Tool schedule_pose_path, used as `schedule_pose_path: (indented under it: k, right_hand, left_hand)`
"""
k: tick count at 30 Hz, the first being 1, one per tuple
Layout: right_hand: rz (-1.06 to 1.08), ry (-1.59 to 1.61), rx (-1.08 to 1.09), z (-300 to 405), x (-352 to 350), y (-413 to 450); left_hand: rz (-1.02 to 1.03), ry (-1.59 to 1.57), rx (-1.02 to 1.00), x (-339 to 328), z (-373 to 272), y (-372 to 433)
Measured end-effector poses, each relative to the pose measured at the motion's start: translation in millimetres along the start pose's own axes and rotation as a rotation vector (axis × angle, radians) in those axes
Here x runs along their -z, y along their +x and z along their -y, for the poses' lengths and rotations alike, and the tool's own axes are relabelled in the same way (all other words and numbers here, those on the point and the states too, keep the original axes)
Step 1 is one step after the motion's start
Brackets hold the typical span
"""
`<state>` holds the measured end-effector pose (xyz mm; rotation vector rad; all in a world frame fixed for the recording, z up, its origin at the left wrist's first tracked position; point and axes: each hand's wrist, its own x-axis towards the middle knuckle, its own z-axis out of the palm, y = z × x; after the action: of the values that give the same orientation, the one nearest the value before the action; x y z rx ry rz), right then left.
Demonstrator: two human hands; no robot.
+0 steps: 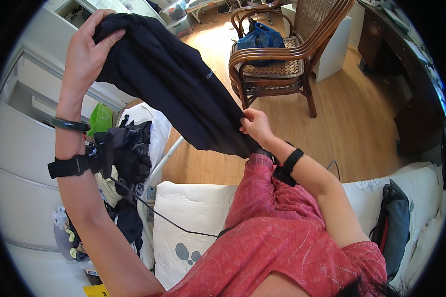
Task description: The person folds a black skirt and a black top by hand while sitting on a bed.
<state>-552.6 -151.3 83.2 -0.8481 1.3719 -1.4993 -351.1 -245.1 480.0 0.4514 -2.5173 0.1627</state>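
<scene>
A black cloth garment (pixel 178 85) with small light lettering is stretched slantwise between my two hands. My left hand (pixel 87 55), raised at the upper left, grips its bunched top end between thumb and fingers. Lower and to the right, my right hand (pixel 255 125) pinches the garment's edge just above my knees. The lower end of the cloth hangs by my legs. A dark bangle and a strapped device are on my left forearm; a black band (pixel 293 160) is on my right wrist.
Dark folded clothes (pixel 133 148) lie in a pile at the left, beside a green bag (pixel 100 119). A rattan armchair (pixel 271 55) holding a blue plastic bag (pixel 260 36) stands ahead. I sit on a white padded cover (pixel 186 208); a dark desk (pixel 388 48) is at the right.
</scene>
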Motion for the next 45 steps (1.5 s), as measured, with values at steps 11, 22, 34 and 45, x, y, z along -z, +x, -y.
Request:
schedule_pose_path:
  k: [11, 22, 34, 45]
  right_hand:
    - [-0.012, -0.388, 0.341, -46.6, -37.3, -1.8]
    - [0.081, -0.270, 0.303, -60.2, -44.9, 16.2]
    - [0.350, -0.203, 0.304, -75.2, -44.7, 9.6]
    - [0.328, -0.368, 0.233, -93.2, -42.6, 15.9]
  left_hand:
    - [-0.069, -0.031, -0.027, 4.2, -1.9, 1.8]
    - [-0.124, -0.083, 0.057, 12.0, 3.9, -14.2]
    - [-0.108, -0.006, 0.108, 20.5, 12.5, -22.9]
    - [-0.168, -0.017, 0.130, 18.3, 11.9, -28.0]
